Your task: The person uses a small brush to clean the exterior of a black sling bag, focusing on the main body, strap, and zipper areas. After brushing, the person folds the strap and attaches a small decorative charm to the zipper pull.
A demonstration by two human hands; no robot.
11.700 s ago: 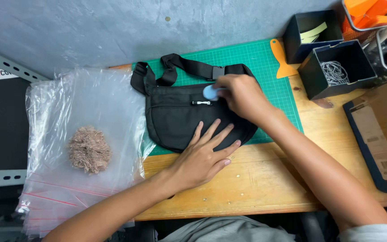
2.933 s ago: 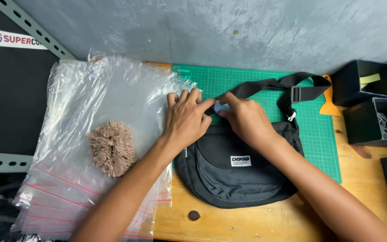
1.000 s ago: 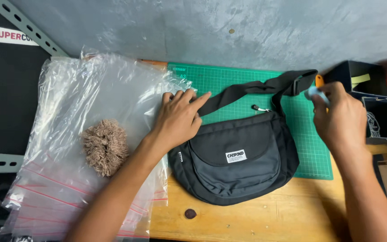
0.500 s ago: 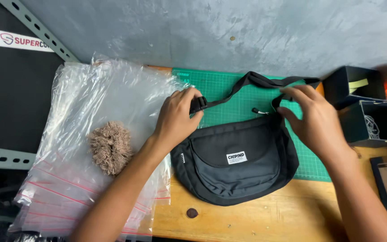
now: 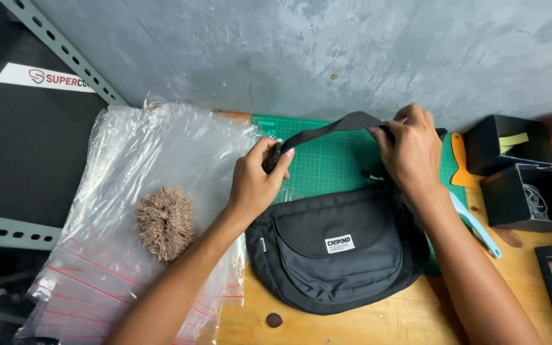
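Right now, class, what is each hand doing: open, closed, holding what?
Left hand: closed, pinching the left end of the strap of the black bag.
Right hand: closed, gripping the strap near its right end.

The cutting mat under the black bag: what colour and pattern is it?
The cutting mat is green with a fine pale grid; the head view shows it best, between the two hands.

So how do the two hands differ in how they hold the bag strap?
The left hand pinches the strap low, at its end beside the plastic bags; the right hand grips it higher, lifted over the green mat. Both are closed on the same strap of the black bag.
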